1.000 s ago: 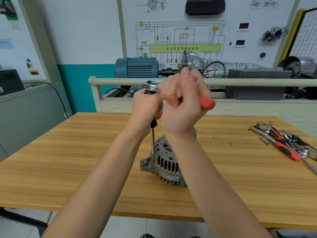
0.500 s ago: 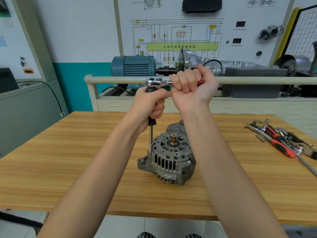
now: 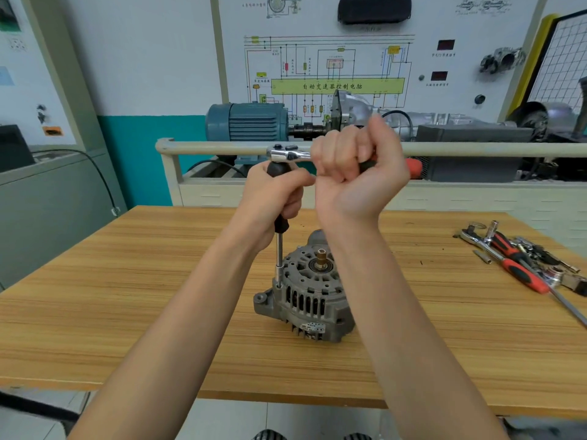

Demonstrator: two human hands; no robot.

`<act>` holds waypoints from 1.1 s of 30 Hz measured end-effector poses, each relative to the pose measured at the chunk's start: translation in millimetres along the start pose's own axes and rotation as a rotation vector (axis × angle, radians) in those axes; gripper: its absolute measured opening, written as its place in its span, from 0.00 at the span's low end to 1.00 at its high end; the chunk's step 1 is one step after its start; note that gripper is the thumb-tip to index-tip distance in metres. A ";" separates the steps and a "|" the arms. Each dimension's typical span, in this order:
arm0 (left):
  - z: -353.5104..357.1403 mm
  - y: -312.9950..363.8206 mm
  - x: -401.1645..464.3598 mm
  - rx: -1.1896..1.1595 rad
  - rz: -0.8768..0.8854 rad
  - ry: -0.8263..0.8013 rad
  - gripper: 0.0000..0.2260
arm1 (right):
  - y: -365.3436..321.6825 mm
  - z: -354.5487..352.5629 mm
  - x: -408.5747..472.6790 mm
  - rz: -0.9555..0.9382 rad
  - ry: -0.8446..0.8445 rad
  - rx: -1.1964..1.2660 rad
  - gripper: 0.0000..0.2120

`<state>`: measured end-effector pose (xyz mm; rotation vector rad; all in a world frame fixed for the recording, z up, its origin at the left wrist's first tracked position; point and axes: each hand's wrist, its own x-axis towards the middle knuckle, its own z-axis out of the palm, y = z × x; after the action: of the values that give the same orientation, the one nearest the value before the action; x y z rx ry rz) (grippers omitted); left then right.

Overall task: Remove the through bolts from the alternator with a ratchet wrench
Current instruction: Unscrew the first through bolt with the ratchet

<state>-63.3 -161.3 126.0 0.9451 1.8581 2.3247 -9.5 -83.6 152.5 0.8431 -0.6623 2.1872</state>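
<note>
"Wooden boards made up the workbench [image 3: 133, 312], with a wiring-diagram panel [image 3: 333, 68] and a blue motor [image 3: 246, 122] behind it at twelve o'clock. Where did the alternator [image 3: 306, 296] sit?"

"Near the middle of the bench, shaft end up, resting on its housing. That orientation put the through-bolt heads on top, so the tool could come straight down on them."

"And the ratchet wrench [image 3: 287, 153]?"

"Its chrome head stood high above the alternator, at about ten o'clock from the shaft. A long extension bar [image 3: 279, 252] dropped from it to the housing rim, where the socket met a bolt; the bolt itself was hidden under the socket."

"What was the person's left hand [image 3: 274, 195] doing?"

"Its fingers were wrapped round the extension's black grip just under the ratchet head. Likely it steadied the long bar so the socket would not tip off the bolt."

"The right hand [image 3: 352, 173]?"

"Clenched round the ratchet handle, whose red end poked out towards three o'clock. Gripping out along the handle gave leverage for the swing."

"Anything else on the bench?"

"Spare tools [image 3: 521, 258] lay in a heap at three o'clock, well apart from the alternator. No loose bolts were visible, so removal seemed early."
</note>
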 end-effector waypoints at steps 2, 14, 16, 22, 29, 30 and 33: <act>-7.0 0.9 0.3 -0.050 -0.019 -0.093 0.17 | -3.6 -11.8 15.6 0.221 0.105 0.172 0.22; 0.3 2.2 3.6 -0.063 -0.048 -0.086 0.19 | -3.8 -17.3 20.5 0.285 0.220 0.245 0.24; 6.0 0.2 3.3 -0.035 -0.026 0.031 0.19 | 1.1 -3.6 -1.2 0.011 0.108 -0.028 0.22; 9.4 -1.4 1.5 0.152 0.042 0.173 0.17 | 15.8 12.3 -34.4 -0.450 -0.121 -0.524 0.10; -13.4 2.3 1.8 -0.062 -0.019 -0.123 0.14 | 2.7 -6.6 18.1 0.213 0.081 0.122 0.25; -17.1 3.1 2.0 -0.075 -0.019 -0.184 0.14 | 4.1 -12.4 25.9 0.324 0.127 0.213 0.25; -18.1 4.7 1.0 -0.126 -0.033 -0.315 0.15 | 13.1 -23.8 39.5 0.552 0.203 0.461 0.25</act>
<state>-70.9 -178.2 128.7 1.1727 1.5752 2.0974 -49.9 -59.8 162.7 0.6962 -0.3082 2.9514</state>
